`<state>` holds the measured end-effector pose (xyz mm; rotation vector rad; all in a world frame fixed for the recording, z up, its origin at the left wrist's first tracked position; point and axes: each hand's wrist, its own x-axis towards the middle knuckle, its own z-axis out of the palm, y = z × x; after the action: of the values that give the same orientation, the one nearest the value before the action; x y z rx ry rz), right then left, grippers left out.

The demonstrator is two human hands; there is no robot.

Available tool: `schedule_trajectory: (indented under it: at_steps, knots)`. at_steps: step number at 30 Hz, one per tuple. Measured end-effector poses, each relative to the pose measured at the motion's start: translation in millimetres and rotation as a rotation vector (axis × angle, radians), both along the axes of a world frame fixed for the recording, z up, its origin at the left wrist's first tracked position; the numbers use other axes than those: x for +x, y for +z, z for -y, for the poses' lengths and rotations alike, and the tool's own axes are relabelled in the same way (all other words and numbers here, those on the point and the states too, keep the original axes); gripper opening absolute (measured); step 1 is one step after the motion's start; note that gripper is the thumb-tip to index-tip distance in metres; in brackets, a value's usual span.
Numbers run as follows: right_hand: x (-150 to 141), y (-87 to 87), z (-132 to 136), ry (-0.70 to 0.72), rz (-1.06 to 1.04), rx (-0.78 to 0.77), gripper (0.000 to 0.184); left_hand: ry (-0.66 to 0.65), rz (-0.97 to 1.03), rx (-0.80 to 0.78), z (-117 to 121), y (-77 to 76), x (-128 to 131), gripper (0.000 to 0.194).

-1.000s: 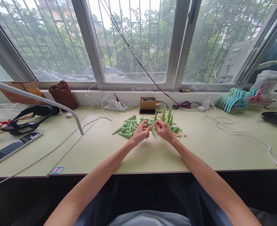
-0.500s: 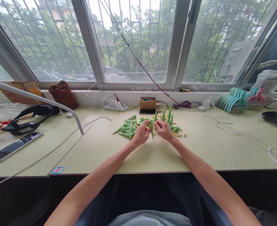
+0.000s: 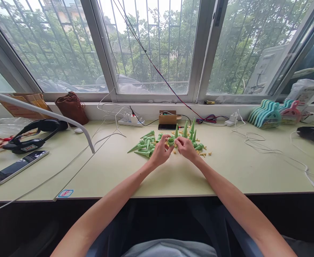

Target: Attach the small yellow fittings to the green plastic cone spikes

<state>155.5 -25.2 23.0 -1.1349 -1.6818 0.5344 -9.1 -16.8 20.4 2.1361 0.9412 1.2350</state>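
Your left fingers hold 1 green cone, right fingers unclear; 4 upright cones look done, left-of-center cones seemingly remain.

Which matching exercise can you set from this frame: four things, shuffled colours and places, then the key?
Things:
1. Held cone-shaped spike
2. Small peg-like pieces
3. Drawstring pouch
4. Power strip

Colours and places:
A. Brown, toward the far left of the desk
B. Yellow, scattered on the desk
C. White, at the back of the desk, left of centre
D. Green, between the left hand and right hand

Pairs: 1-D, 2-B, 3-A, 4-C
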Motion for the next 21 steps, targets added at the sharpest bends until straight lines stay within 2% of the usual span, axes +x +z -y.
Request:
schedule_trajectory:
  at_steps: [3,8,15,18,21]
  knots:
    - [0,-0.3,0,-0.001,-0.022,0.015,0.030,-0.013,0.074,-0.085,2,3.9,2,0.039]
    - [1,-2.4,-2,0.016,-0.077,0.039,0.033,0.011,0.253,-0.233,1,10.2,2,0.035]
    - [0,-4.0,-1,0.082,-0.089,0.029,0.033,-0.110,0.397,-0.662,-2,14.5,2,0.034]
    - [0,-3.9,0,0.096,-0.079,0.043,0.031,-0.127,0.384,-0.705,-1,15.0,1,0.032]
    - [0,-4.0,0,0.106,-0.077,0.059,0.029,-0.121,0.351,-0.679,0,14.8,0,0.032]
